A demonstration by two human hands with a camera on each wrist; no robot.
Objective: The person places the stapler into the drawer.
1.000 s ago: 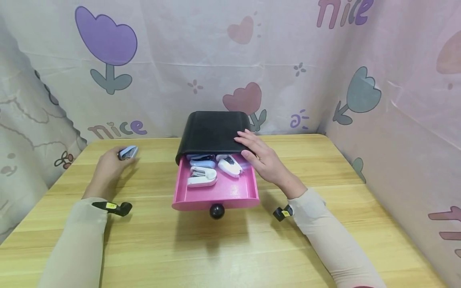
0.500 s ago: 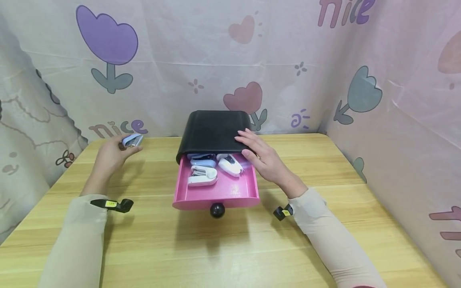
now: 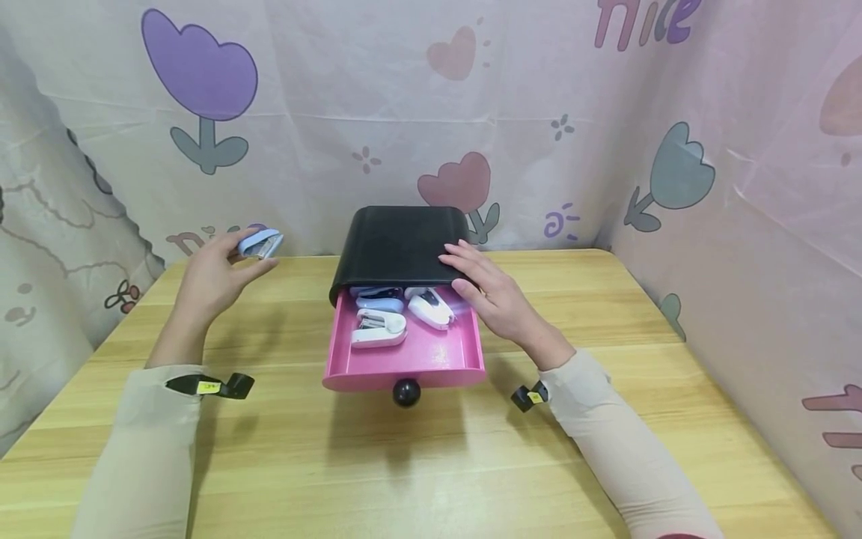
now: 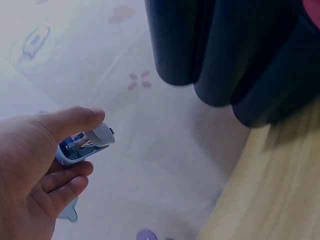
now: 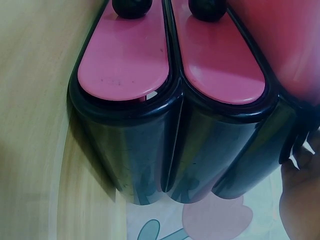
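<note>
A small light-blue stapler (image 3: 261,243) is pinched between the thumb and fingers of my left hand (image 3: 212,281), raised above the table's back left. The left wrist view shows the same stapler (image 4: 89,144) with its metal inner part visible. My right hand (image 3: 498,303) rests on the top right edge of a black cabinet (image 3: 407,239), fingers extended. Its pink top drawer (image 3: 420,363) is pulled out. Inside lie a white stapler (image 3: 378,331), another white stapler (image 3: 431,308) at the right, and a light-blue stapler (image 3: 381,305) behind, partly hidden under the cabinet's top.
Below the pulled-out drawer, the right wrist view shows two closed pink drawer fronts (image 5: 125,65) with round black knobs (image 5: 132,6). Wooden table (image 3: 269,464) surface surrounds the cabinet. A printed curtain (image 3: 323,135) hangs behind and along the sides.
My left hand has lifted the stapler up from the table and moved it slightly right and farther back. The right hand, cabinet and drawer stay in place.
</note>
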